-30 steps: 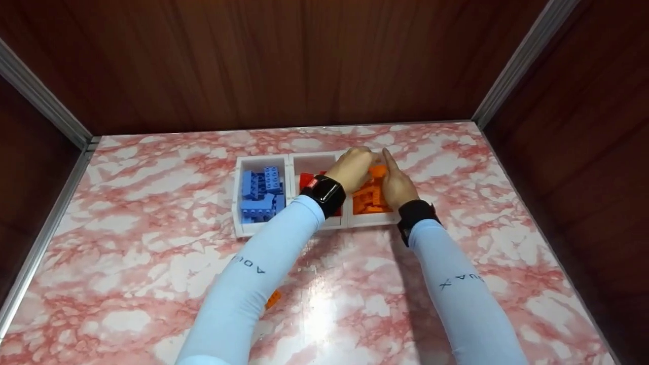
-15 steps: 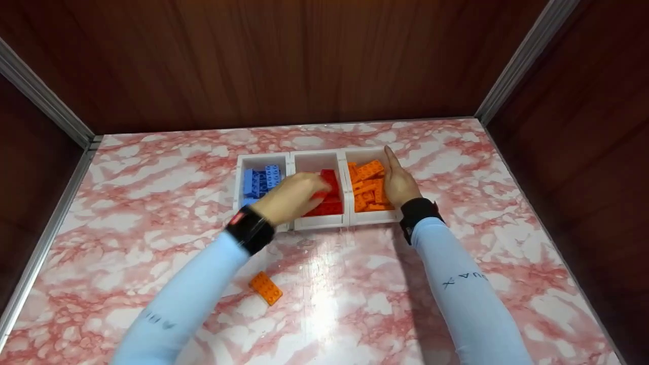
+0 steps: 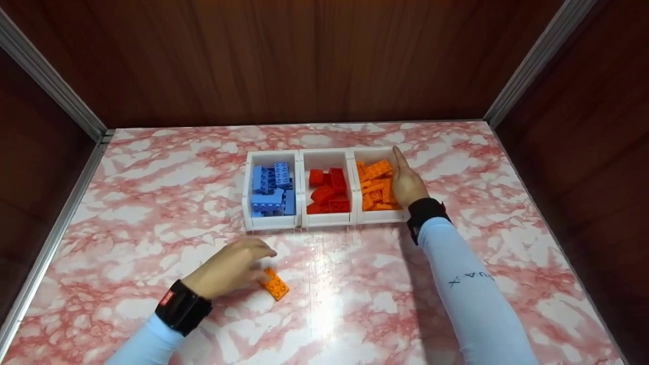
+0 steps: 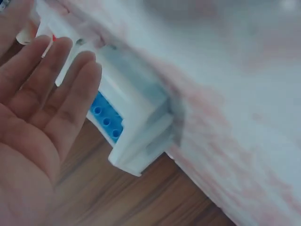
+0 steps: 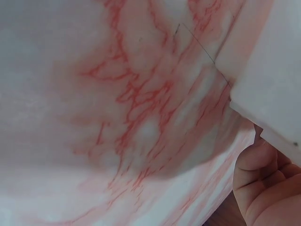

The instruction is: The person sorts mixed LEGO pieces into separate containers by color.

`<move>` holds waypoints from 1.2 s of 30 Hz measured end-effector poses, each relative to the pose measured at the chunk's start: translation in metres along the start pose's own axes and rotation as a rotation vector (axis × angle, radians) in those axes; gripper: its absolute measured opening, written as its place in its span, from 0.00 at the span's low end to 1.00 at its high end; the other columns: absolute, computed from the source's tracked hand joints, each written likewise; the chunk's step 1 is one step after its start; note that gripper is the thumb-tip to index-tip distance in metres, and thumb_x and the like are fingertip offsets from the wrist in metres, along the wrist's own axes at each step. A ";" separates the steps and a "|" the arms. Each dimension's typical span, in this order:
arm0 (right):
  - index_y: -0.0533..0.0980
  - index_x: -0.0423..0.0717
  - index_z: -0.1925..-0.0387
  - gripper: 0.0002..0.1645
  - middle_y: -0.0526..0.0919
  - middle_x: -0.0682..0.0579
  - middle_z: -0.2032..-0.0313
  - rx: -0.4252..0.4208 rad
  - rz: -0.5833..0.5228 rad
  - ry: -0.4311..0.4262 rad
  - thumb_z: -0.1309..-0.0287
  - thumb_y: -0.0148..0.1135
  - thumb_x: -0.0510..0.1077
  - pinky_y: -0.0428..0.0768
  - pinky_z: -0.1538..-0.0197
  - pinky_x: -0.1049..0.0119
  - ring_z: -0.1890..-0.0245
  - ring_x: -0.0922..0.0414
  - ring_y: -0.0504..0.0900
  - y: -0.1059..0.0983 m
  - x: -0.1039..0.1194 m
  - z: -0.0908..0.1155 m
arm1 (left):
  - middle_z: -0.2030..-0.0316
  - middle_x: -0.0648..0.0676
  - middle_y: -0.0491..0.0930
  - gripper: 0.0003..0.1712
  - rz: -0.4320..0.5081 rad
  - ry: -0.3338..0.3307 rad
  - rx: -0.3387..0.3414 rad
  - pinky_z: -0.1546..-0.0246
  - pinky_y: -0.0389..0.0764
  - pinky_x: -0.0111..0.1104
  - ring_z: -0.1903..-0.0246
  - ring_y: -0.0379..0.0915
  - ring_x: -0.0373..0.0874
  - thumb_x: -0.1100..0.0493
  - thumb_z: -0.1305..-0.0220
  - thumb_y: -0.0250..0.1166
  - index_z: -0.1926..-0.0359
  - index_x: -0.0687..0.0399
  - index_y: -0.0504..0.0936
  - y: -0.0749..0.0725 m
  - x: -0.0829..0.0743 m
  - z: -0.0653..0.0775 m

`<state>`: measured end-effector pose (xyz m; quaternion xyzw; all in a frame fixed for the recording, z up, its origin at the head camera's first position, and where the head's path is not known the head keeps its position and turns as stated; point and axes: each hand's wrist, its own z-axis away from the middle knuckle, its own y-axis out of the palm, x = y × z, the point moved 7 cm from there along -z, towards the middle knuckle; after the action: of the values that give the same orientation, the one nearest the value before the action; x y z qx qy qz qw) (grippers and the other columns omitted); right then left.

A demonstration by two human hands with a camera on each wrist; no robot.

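My left hand (image 3: pixel 230 267) is at an orange building brick (image 3: pixel 276 285) lying on the tabletop, fingertips at the brick's left end; whether they touch it I cannot tell. In the left wrist view the fingers (image 4: pixel 70 89) are extended and hold nothing. My right hand (image 3: pixel 409 185) rests against the right side of the white bin with orange bricks (image 3: pixel 377 175), one finger stretched along its rim. The right wrist view shows part of that hand (image 5: pixel 270 183) against the bin wall (image 5: pixel 273 94); the rest of its fingers are hidden.
Left of the orange bin stand a white bin of red bricks (image 3: pixel 328 219) and one of blue bricks (image 3: pixel 274 223), all joined in a row. They sit on a pink marbled tabletop (image 3: pixel 355 284) with dark wooden panels (image 3: pixel 304 61) behind and at both sides.
The left hand has come from over the orange bin, across the red and blue bins, back to the loose orange brick. The right hand has stayed at the orange bin's side.
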<state>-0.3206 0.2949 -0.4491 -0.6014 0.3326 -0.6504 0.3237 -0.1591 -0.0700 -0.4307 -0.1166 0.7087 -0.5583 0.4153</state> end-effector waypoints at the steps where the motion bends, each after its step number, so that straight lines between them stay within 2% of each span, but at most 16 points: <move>1: 0.34 0.68 0.21 0.32 0.72 0.32 0.38 0.003 0.000 0.001 0.20 0.26 0.51 0.73 0.42 0.46 0.70 0.38 0.77 0.000 -0.001 0.000 | 0.48 0.55 0.80 0.26 0.001 0.009 0.012 0.44 0.75 0.45 0.47 0.74 0.50 0.56 0.45 0.76 0.45 0.59 0.83 0.004 0.000 0.003; 3: 0.35 0.66 0.21 0.32 0.73 0.31 0.39 -0.002 0.001 -0.002 0.20 0.27 0.50 0.73 0.42 0.45 0.68 0.37 0.78 -0.002 -0.002 0.001 | 0.48 0.54 0.80 0.28 0.008 0.029 0.037 0.44 0.75 0.44 0.47 0.74 0.48 0.54 0.47 0.77 0.45 0.59 0.83 0.011 -0.001 0.006; 5: 0.35 0.66 0.21 0.32 0.71 0.33 0.37 -0.004 -0.001 0.001 0.20 0.26 0.51 0.72 0.40 0.46 0.60 0.36 0.79 -0.003 -0.003 0.002 | 0.47 0.53 0.79 0.30 0.011 0.040 0.059 0.43 0.75 0.43 0.47 0.73 0.48 0.55 0.47 0.77 0.43 0.58 0.82 0.018 -0.001 0.007; 8: 0.36 0.65 0.21 0.32 0.59 0.38 0.28 -0.010 -0.005 0.004 0.20 0.26 0.53 0.65 0.33 0.46 0.45 0.37 0.76 -0.005 -0.003 0.003 | 0.47 0.53 0.79 0.28 0.000 0.047 0.080 0.44 0.75 0.42 0.47 0.73 0.47 0.58 0.46 0.76 0.43 0.59 0.82 0.027 -0.001 0.006; 9: 0.36 0.65 0.21 0.32 0.58 0.38 0.28 -0.010 -0.010 0.003 0.20 0.25 0.53 0.63 0.33 0.46 0.43 0.37 0.75 -0.006 -0.003 0.003 | 0.48 0.53 0.79 0.28 -0.013 0.053 0.080 0.44 0.75 0.41 0.47 0.74 0.47 0.60 0.46 0.76 0.44 0.59 0.82 0.030 -0.002 0.005; 11: 0.36 0.64 0.21 0.32 0.58 0.38 0.28 -0.011 -0.013 -0.004 0.20 0.25 0.53 0.64 0.33 0.46 0.46 0.37 0.77 -0.006 -0.003 0.004 | 0.50 0.53 0.80 0.25 -0.048 0.067 0.073 0.46 0.76 0.40 0.50 0.74 0.46 0.62 0.46 0.76 0.45 0.59 0.83 0.033 -0.003 0.004; 15: 0.37 0.60 0.21 0.32 0.59 0.37 0.28 -0.012 -0.011 -0.039 0.19 0.27 0.50 0.73 0.43 0.45 0.62 0.35 0.80 -0.005 -0.002 0.005 | 0.57 0.51 0.80 0.18 -0.128 0.116 0.043 0.52 0.77 0.38 0.57 0.74 0.45 0.62 0.45 0.75 0.52 0.57 0.85 0.035 -0.007 0.000; 16: 0.37 0.60 0.21 0.32 0.59 0.37 0.28 -0.013 -0.013 -0.042 0.19 0.27 0.50 0.74 0.44 0.45 0.63 0.35 0.80 -0.005 -0.002 0.005 | 0.59 0.51 0.80 0.16 -0.142 0.127 0.039 0.54 0.77 0.37 0.58 0.74 0.45 0.61 0.44 0.75 0.54 0.57 0.85 0.036 -0.008 -0.001; 19: 0.37 0.61 0.21 0.32 0.59 0.39 0.28 -0.008 -0.032 -0.035 0.19 0.27 0.50 0.71 0.39 0.45 0.54 0.36 0.80 -0.004 -0.004 0.004 | 0.63 0.50 0.78 0.11 -0.151 0.145 0.050 0.58 0.77 0.36 0.62 0.72 0.43 0.59 0.43 0.74 0.59 0.56 0.85 0.038 -0.012 -0.005; 22: 0.36 0.64 0.21 0.32 0.60 0.40 0.28 -0.003 -0.039 -0.025 0.20 0.26 0.52 0.64 0.33 0.46 0.41 0.39 0.74 -0.003 -0.004 0.002 | 0.65 0.50 0.77 0.11 -0.139 0.154 0.066 0.60 0.77 0.35 0.64 0.70 0.42 0.57 0.41 0.73 0.60 0.56 0.85 0.035 -0.020 -0.015; 25: 0.35 0.66 0.21 0.32 0.60 0.40 0.28 -0.002 -0.035 -0.029 0.20 0.25 0.55 0.62 0.32 0.47 0.37 0.40 0.71 -0.004 -0.003 0.001 | 0.65 0.50 0.77 0.11 -0.119 0.161 0.047 0.62 0.77 0.34 0.65 0.70 0.41 0.56 0.40 0.73 0.59 0.56 0.86 0.023 -0.032 -0.034; 27: 0.36 0.65 0.21 0.32 0.58 0.41 0.27 -0.010 -0.039 -0.033 0.21 0.24 0.57 0.60 0.31 0.47 0.34 0.40 0.66 -0.005 -0.002 0.001 | 0.63 0.51 0.79 0.13 -0.099 0.164 0.007 0.60 0.78 0.33 0.64 0.72 0.42 0.56 0.40 0.72 0.56 0.55 0.86 0.011 -0.041 -0.054; 31: 0.37 0.65 0.21 0.33 0.55 0.43 0.26 -0.011 -0.063 -0.021 0.22 0.23 0.61 0.56 0.29 0.47 0.30 0.42 0.60 -0.006 -0.003 0.003 | 0.56 0.55 0.82 0.19 -0.023 0.115 -0.058 0.54 0.79 0.32 0.56 0.77 0.45 0.56 0.39 0.71 0.48 0.57 0.84 -0.015 -0.054 -0.106; 36: 0.39 0.64 0.21 0.34 0.54 0.43 0.25 0.003 -0.096 -0.025 0.22 0.22 0.62 0.55 0.29 0.46 0.29 0.40 0.58 -0.005 0.001 0.005 | 0.51 0.59 0.81 0.23 0.063 0.004 -0.090 0.48 0.77 0.33 0.51 0.77 0.49 0.56 0.37 0.70 0.43 0.59 0.82 -0.029 -0.062 -0.175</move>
<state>-0.3155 0.2970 -0.4442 -0.6242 0.2986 -0.6580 0.2971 -0.2549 0.0808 -0.3709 -0.1116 0.7374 -0.5126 0.4255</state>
